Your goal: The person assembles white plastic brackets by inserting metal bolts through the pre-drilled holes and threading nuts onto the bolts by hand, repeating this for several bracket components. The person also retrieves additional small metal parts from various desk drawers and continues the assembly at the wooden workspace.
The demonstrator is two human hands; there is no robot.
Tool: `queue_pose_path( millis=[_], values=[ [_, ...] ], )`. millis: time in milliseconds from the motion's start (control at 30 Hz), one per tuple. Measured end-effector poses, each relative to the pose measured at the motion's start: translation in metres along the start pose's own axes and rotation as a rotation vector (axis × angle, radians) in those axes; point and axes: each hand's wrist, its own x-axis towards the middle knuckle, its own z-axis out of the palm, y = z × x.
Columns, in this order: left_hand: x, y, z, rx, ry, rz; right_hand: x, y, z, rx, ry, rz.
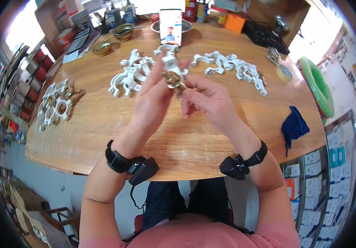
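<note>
Above the middle of the wooden table [165,144] my two hands are close together. My left hand [150,103] is closed around a white pipe clamp piece [170,63], which sticks up between thumb and fingers. A brass-coloured bolt [173,80] with a round collar sits at the clamp's lower end. With thumb and fingertips, my right hand [212,101] pinches the bolt's right end. Fingers partly cover the bolt, so its full shape is hidden. Behind my left hand lie loose white clamp halves [122,80]; more clamp halves [244,70] lie beyond my right hand.
Closed white clamps with brass-coloured bolts [63,108] are heaped at the far left. At the back stand a phone [170,27] and two brass-coloured bowls [102,48]. A tape roll [284,73], a dark blue cloth pouch [295,126] and green rings [316,84] are on the right.
</note>
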Motion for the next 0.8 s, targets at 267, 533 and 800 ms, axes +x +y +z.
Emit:
queue_pose_path(
  millis=[267,533,800],
  values=[
    [-0.003,0.024,-0.001,0.372,0.120,0.056,0.000,-0.004,-0.016,0.189,0.045,-0.172],
    [0.009,0.006,-0.013,0.312,0.159,0.013,0.005,0.008,-0.022,0.325,-0.039,-0.038],
    [0.010,0.007,-0.017,-0.072,0.166,-0.302,0.001,0.002,-0.020,0.564,-0.018,-0.040]
  ],
)
